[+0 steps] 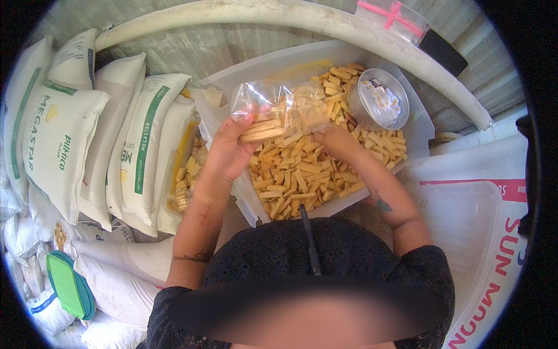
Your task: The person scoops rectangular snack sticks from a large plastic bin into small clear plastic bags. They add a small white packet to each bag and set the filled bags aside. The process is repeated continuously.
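My left hand (233, 146) holds a clear plastic bag (283, 104) with flat, tan biscuit-like sticks (263, 131) stacked in its near end. The bag lies sideways above a large translucent plastic bin (244, 203). Loose sticks of the same kind (301, 174) fill much of the bin. My right hand (333, 139) reaches down at the pile, just below the bag's right part; its fingertips are partly hidden, so whether they grip a stick cannot be told. A round metal bowl (357, 104) with small printed paper slips (381, 102) rests on the sticks at the right.
Stacked flour sacks (63, 148) stand at the left, with a bag of packed sticks (185, 183) beside the bin. A pale curved pipe (244, 15) runs behind the bin. At the right are a translucent lid or tub (462, 227) and a printed sack (501, 270). A green scoop-like object (67, 283) lies lower left.
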`<state>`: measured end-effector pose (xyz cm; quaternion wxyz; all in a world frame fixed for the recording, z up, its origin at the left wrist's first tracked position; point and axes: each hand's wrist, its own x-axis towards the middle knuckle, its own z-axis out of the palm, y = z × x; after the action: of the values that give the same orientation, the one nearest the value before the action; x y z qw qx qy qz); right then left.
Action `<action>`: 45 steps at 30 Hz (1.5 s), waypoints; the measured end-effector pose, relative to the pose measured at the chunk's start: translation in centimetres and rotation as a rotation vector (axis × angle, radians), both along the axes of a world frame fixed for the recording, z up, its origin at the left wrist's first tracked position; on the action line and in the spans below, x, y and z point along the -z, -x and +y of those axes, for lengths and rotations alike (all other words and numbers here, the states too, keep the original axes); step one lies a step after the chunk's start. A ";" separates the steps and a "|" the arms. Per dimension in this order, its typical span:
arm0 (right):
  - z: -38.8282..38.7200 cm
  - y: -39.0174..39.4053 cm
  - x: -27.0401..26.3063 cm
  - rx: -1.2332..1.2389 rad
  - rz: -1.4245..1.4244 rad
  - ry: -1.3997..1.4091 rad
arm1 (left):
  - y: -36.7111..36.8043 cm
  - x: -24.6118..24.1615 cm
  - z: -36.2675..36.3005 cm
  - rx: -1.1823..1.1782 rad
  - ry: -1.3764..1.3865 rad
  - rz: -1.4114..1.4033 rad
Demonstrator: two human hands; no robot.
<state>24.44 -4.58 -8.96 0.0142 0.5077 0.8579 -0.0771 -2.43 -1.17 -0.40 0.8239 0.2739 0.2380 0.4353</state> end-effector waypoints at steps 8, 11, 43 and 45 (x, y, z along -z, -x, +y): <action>-0.6 -0.7 -0.9 0.169 0.357 0.278 | -0.2 0.4 -0.3 -0.043 0.050 -0.025; -1.1 -0.1 -1.4 0.209 0.519 0.292 | 0.0 0.5 -0.3 -0.057 0.056 -0.028; -1.4 4.9 -8.7 0.338 1.144 -0.378 | -1.0 0.3 -0.7 -0.005 -0.004 0.090; -1.2 5.3 -8.8 0.267 1.004 -0.435 | -1.2 0.4 -0.8 -0.014 -0.034 0.154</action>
<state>19.16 -5.74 -0.15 -0.5108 0.5040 0.6839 -0.1320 -1.25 -2.02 -0.84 0.7954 0.3189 0.2952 0.4226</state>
